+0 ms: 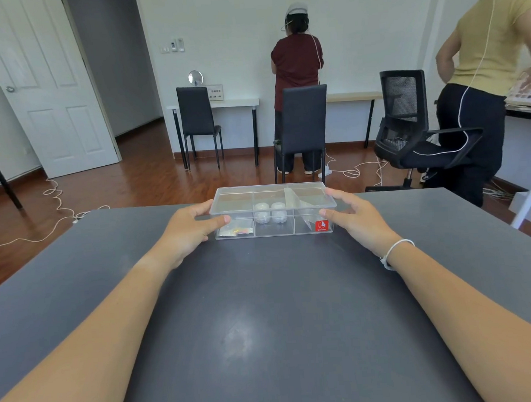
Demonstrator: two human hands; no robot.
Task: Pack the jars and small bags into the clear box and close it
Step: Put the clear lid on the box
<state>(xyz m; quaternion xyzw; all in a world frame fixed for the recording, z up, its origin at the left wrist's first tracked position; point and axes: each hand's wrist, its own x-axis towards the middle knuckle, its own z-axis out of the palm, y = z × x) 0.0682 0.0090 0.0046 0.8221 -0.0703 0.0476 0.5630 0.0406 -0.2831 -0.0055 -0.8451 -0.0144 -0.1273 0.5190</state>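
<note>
1. Over on the left, the left hand [187, 229] grips the left end of the clear plastic box [273, 211], thumb on the near edge of its lid [273, 197] and fingers curled round the far corner.
2. Inside the box's left compartment lie small bags [235, 231], flat on the bottom, with a bit of colour showing.
3. Two white round jars [270, 213] stand side by side, touching, in the middle compartment.
4. A clear bag [302, 211] leans tilted in the right compartment, above a red square label [321, 225] on the front wall.
5. Lid sits flat on top; the box rests at the far edge of the dark grey table [264, 309].
6. The right hand [357, 218], a white band [393, 252] at its wrist, clasps the right end likewise.
</note>
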